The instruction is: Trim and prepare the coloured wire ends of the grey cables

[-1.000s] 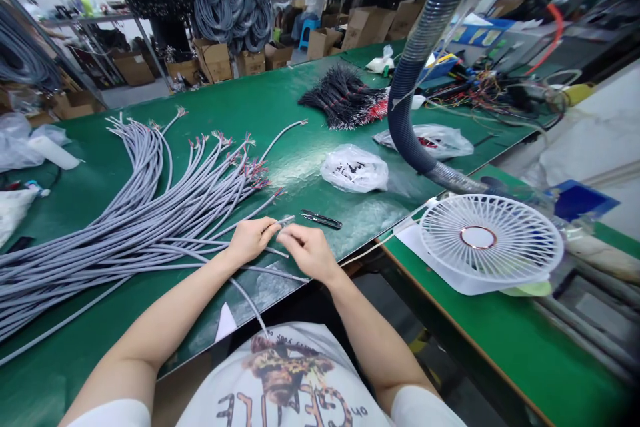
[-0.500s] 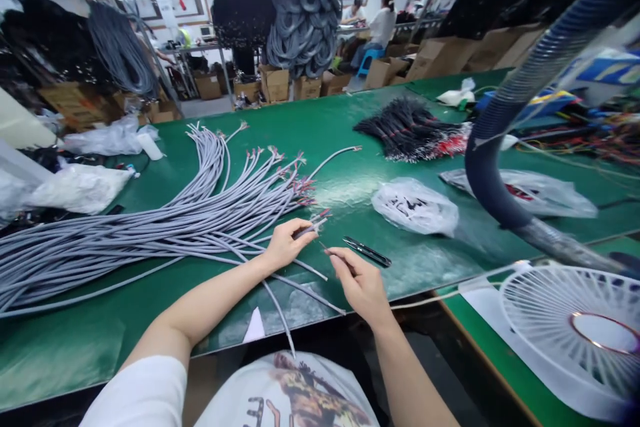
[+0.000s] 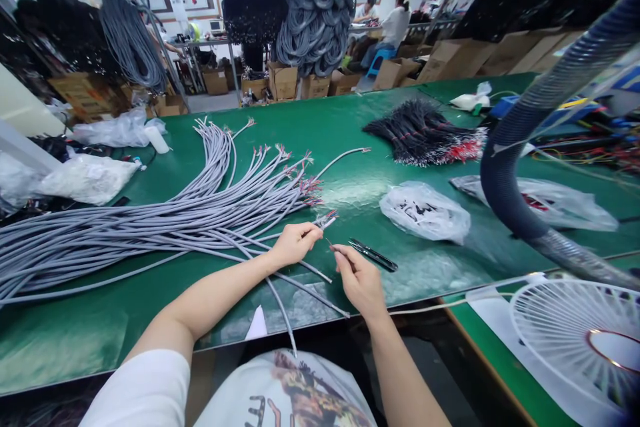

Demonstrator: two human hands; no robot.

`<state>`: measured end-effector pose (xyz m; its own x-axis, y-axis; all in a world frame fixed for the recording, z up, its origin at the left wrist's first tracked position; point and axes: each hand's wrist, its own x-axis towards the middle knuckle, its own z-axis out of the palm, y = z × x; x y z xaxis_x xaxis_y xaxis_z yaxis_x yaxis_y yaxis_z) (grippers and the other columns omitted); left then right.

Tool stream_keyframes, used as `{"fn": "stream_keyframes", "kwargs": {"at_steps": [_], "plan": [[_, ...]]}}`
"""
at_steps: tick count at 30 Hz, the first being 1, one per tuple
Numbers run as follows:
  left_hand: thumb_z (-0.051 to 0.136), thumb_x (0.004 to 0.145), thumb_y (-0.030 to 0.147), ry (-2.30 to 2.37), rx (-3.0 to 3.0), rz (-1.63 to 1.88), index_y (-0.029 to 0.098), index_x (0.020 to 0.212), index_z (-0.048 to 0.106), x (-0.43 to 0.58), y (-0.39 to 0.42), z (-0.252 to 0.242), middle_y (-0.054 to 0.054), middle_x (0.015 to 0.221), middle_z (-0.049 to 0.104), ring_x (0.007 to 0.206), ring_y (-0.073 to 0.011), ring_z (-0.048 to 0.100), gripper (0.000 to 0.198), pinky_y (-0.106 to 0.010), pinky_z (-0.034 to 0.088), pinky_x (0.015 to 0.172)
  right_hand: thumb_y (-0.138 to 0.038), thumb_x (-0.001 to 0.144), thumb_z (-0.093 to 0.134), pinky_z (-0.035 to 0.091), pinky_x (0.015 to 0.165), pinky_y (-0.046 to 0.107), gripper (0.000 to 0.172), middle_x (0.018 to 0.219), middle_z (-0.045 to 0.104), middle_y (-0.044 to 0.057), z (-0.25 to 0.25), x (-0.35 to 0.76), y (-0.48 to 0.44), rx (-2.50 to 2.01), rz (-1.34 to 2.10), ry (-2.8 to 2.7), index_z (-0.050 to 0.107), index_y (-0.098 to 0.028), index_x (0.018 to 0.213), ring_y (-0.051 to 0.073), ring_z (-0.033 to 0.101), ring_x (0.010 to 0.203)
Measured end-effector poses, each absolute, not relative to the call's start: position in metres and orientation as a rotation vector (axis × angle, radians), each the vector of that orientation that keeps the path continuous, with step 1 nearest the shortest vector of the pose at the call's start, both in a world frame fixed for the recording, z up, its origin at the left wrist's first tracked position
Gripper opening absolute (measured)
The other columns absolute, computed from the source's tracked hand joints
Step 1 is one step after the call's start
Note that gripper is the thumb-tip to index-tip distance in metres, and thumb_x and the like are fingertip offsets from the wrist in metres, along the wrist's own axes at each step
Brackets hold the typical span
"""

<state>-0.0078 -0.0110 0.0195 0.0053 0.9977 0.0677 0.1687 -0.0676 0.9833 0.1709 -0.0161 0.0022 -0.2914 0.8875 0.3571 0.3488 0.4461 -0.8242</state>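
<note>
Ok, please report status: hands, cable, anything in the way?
Left hand pinches cable near its stripped end. Right hand pinched shut beside it, apart. Snips lie just past right hand, untouched.

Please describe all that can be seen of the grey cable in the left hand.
The grey cable is thin and round, with a smooth jacket that looks like plastic. Its end is stripped, and short coloured wires, red among them, fan out there. The left hand pinches it just behind that end, which points away from the person, above the green table. Behind the hand its length is lost among other grey cables. The right hand is near but apart.
</note>
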Motion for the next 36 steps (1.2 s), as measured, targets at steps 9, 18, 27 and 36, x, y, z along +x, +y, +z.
{"fn": "stream_keyframes", "kwargs": {"at_steps": [9, 18, 27, 36], "plan": [[0.059, 0.074, 0.064, 1.108, 1.083, 1.014, 0.015, 0.072, 0.055, -0.020, -0.002, 0.025, 0.012, 0.041, 0.028, 0.032, -0.0021, 0.016, 0.049, -0.019, 0.009, 0.036, -0.028, 0.091, 0.046, 0.053, 0.079, 0.028, 0.027, 0.096, 0.073, 0.007, 0.004, 0.156, -0.010, -1.046, 0.725, -1.858, 0.070, -0.019, 0.099, 0.018, 0.069, 0.084], [0.063, 0.073, 0.061, 1.040, 0.994, 0.991, 0.015, 0.071, 0.054, -0.024, 0.001, 0.020, 0.013, 0.039, 0.026, 0.030, -0.0008, 0.014, 0.048, -0.017, 0.008, 0.034, -0.025, 0.091, 0.046, 0.053, 0.081, 0.028, 0.026, 0.100, 0.074, 0.005, 0.004, 0.151, -0.003, -1.070, 0.686, -1.855, 0.069, -0.021, 0.100, 0.018, 0.070, 0.090], [0.063, 0.076, 0.058, 1.037, 1.003, 0.988, 0.014, 0.070, 0.055, -0.022, 0.000, 0.016, 0.012, 0.039, 0.027, 0.031, -0.0007, 0.015, 0.045, -0.016, 0.009, 0.034, -0.024, 0.091, 0.045, 0.053, 0.079, 0.027, 0.026, 0.098, 0.074, 0.006, 0.007, 0.153, 0.000, -1.070, 0.666, -1.874, 0.070, -0.020, 0.100, 0.018, 0.070, 0.088], [0.065, 0.072, 0.061, 1.036, 1.003, 0.958, 0.014, 0.069, 0.055, -0.021, -0.001, 0.019, 0.012, 0.038, 0.027, 0.031, -0.0006, 0.013, 0.048, -0.017, 0.008, 0.034, -0.024, 0.090, 0.047, 0.054, 0.081, 0.029, 0.026, 0.100, 0.074, 0.008, 0.002, 0.157, 0.004, -1.025, 0.592, -1.919, 0.071, -0.018, 0.098, 0.020, 0.071, 0.089]]}}
